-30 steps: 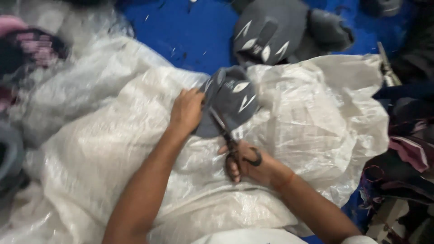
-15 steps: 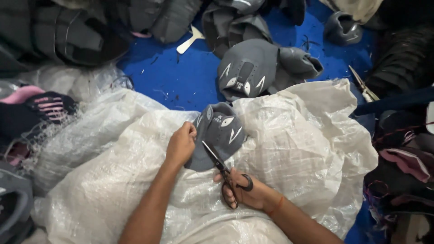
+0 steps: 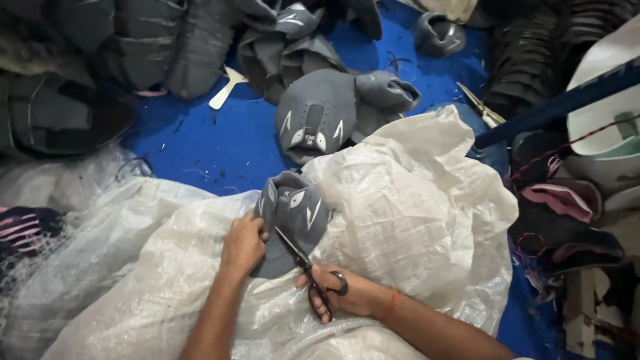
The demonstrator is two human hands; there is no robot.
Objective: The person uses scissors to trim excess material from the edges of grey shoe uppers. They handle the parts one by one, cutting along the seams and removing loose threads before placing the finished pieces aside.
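right hand (image 3: 347, 297): closed through the loops of small dark scissors (image 3: 310, 270), blades pointing up-left onto the grey piece.
left hand (image 3: 243, 245): fingers curled shut on the lower left edge of the grey shoe upper (image 3: 291, 219), pinning it down.
grey shoe upper: lies on the white woven sack (image 3: 413, 220) just ahead of both hands, between them; pale leaf-shaped marks on its face.
handling: looks light, soft and floppy, likely to fold or slide on the slick sack; best held by pinching an edge close to where the blades meet, fabric kept taut.
sack: crinkled, heaped, spread over the lap area and out to the right.
blue sheet (image 3: 200, 143): beyond the sack, dotted with thread scraps.
second grey upper (image 3: 320, 117): farther out on the blue sheet, well apart from the hands.
dark pile (image 3: 80, 60): stacked pieces at far left and top.
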